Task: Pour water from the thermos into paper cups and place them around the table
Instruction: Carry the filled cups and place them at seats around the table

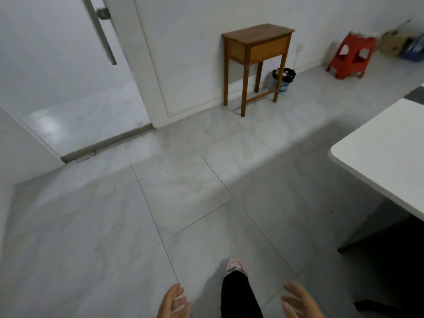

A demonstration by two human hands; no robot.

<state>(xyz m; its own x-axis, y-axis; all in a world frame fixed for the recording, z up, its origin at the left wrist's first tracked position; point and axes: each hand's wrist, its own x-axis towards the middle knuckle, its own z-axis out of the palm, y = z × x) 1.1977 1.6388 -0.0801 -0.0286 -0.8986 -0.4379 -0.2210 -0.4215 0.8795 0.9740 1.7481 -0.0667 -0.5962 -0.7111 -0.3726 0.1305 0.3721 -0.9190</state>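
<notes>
My left hand [173, 302] and my right hand [298, 301] show at the bottom edge of the head view, both empty with fingers spread, hanging over the grey tiled floor. A corner of the white table [380, 157] juts in from the right, bare where it shows. No thermos and no paper cups are in view. My leg in dark trousers and a pink slipper [236, 266] are between the hands.
A small wooden side table [257, 37] stands against the white wall ahead, with a blue waste bin [283, 80] beside it. Red plastic stools [351, 56] and boxes sit at the far right. A glass door [68, 76] is at the left.
</notes>
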